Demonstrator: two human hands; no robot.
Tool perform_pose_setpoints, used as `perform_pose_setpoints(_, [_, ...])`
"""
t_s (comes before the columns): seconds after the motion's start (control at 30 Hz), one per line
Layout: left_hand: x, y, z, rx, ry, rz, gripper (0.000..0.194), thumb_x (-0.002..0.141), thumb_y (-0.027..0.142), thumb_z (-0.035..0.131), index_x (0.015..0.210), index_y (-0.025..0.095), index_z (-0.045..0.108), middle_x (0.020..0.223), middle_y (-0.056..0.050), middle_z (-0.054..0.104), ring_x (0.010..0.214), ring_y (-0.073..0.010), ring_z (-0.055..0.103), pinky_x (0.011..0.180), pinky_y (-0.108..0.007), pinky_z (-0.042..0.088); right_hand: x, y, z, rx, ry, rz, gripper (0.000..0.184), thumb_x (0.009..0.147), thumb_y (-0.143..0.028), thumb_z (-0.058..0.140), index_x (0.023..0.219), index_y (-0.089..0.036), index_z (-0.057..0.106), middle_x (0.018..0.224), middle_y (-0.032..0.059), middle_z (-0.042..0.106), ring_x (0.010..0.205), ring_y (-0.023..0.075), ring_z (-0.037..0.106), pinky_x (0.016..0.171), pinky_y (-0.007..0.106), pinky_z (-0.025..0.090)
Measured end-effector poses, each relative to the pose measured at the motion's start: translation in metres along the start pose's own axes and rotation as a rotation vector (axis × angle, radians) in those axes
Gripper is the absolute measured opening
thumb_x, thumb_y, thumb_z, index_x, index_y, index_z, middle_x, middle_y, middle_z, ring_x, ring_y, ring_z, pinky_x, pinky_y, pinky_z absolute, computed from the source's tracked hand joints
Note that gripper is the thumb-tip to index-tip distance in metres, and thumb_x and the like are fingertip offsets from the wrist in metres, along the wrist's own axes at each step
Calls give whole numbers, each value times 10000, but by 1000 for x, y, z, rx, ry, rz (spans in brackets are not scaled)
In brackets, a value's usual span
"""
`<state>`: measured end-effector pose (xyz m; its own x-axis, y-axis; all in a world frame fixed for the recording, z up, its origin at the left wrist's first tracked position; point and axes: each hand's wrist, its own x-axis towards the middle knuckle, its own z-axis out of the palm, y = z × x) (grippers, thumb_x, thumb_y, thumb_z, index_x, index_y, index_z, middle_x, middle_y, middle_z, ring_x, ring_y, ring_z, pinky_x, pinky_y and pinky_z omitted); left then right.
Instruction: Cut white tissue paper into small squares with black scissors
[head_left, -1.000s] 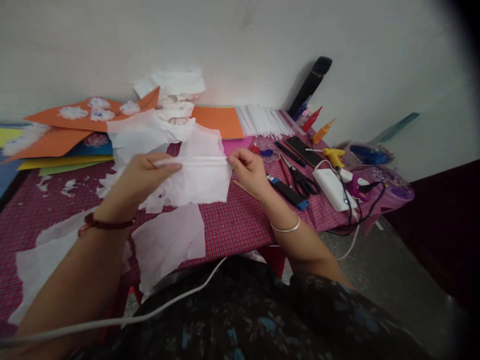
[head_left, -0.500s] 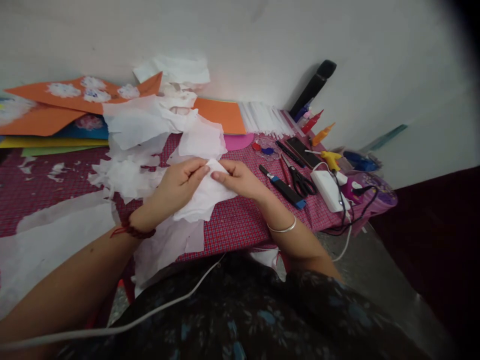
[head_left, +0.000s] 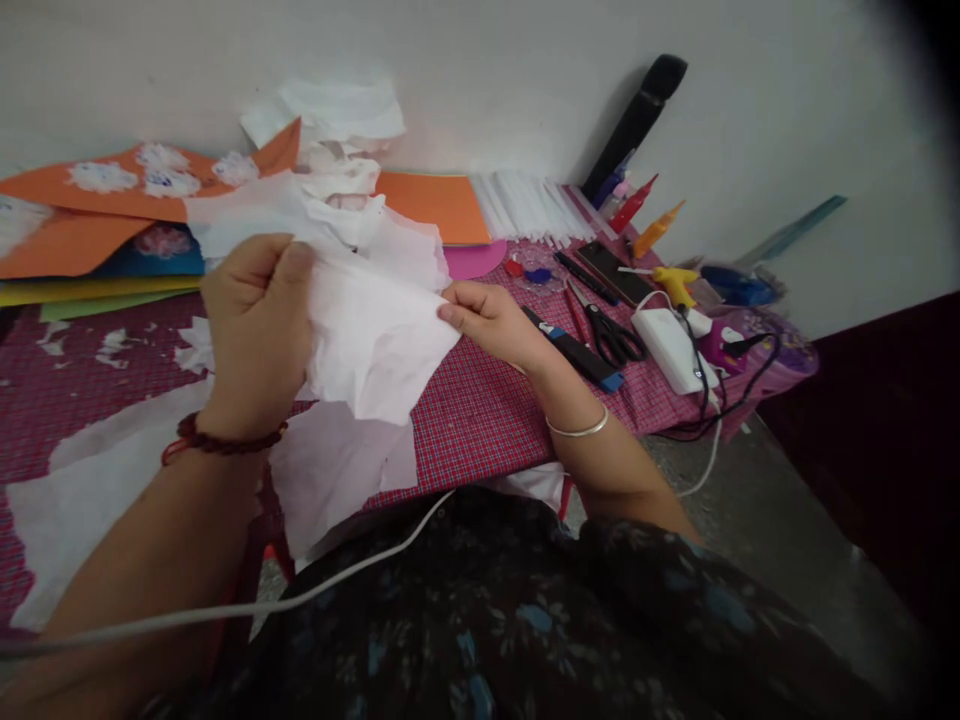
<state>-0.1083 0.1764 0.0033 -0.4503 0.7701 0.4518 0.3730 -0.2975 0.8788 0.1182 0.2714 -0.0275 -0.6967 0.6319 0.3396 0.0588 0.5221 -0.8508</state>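
Note:
A thin white tissue sheet (head_left: 371, 340) hangs stretched between both hands above the red checked tablecloth (head_left: 480, 420). My left hand (head_left: 255, 325) is closed in a fist on the sheet's left edge, raised a little. My right hand (head_left: 487, 322) pinches the sheet's right corner between thumb and fingers. The sheet is crumpled and sags in the middle. More loose white tissue (head_left: 330, 465) lies flat on the cloth below it.
Orange and other coloured paper sheets (head_left: 90, 230) lie at the back left, folded white strips (head_left: 525, 205) at the back. To the right are scissors (head_left: 611, 335), a blue-tipped cutter (head_left: 574, 350), a white power adapter (head_left: 671, 350), a yellow glue gun (head_left: 671, 285) and glue bottles (head_left: 645, 215). A white cable (head_left: 300, 595) crosses my lap.
My hands, close together over the tissue half a second ago, have moved apart. The left hand rose and pulled left, spreading the sheet open again.

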Motion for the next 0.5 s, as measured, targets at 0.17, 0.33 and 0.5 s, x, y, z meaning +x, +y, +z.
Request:
perform_pose_setpoints(0.17, [-3, -9, 12, -135, -75, -177, 186, 867, 362, 675, 808, 187, 689, 707, 27, 612, 607, -90, 501, 535, -230, 404, 4, 5, -9, 110, 162, 117, 417, 876, -567, 660, 716, -217, 497, 671, -35, 423, 651, 118, 383, 606, 293, 320])
perform_pose_setpoints(0.33, [-15, -22, 25, -257, -339, -451, 326, 673, 386, 855, 879, 170, 723, 744, -48, 704, 591, -157, 602, 500, -249, 497, 6, 6, -3, 317, 333, 181, 494, 773, -669, 728, 769, -232, 497, 676, -39, 468, 619, 112, 395, 575, 271, 342])
perform_pose_setpoints(0.5, [-27, -27, 34, -234, -353, -559, 291, 774, 430, 780, 913, 177, 742, 815, -60, 734, 601, -159, 619, 509, -251, 511, 1, 11, 4, 458, 320, 246, 526, 756, -716, 720, 849, -243, 510, 713, -35, 490, 583, 106, 400, 524, 250, 319])
